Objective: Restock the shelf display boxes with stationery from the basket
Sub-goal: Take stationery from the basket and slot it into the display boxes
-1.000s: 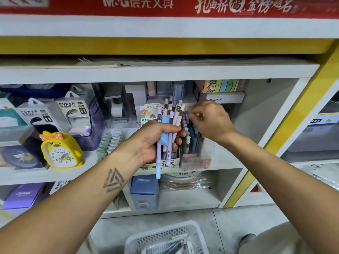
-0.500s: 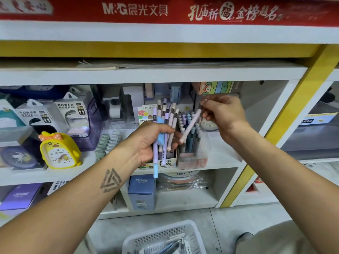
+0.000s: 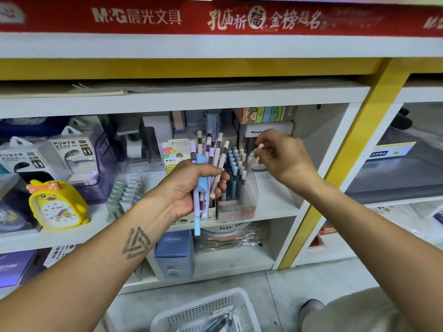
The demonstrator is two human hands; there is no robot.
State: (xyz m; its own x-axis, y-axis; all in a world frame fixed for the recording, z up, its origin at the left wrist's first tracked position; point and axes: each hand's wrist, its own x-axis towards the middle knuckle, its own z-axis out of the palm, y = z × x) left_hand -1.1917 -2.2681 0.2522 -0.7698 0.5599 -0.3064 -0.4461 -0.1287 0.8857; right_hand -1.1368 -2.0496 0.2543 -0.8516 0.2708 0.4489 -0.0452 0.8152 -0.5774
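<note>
The left hand (image 3: 191, 188) grips a bundle of pastel plastic pens (image 3: 209, 164) before the clear display box of upright pens (image 3: 236, 188). The right hand (image 3: 285, 159) pinches one pale pen (image 3: 256, 155) above it; lower this tip-first into a gap. The white mesh basket (image 3: 203, 312) waits below.

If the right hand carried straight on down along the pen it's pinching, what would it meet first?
Probably the upright pens in the clear display box just below and left of the right hand. The single pen it pinches is blurred and depth is unclear, so its tip might land beside the box.
</note>
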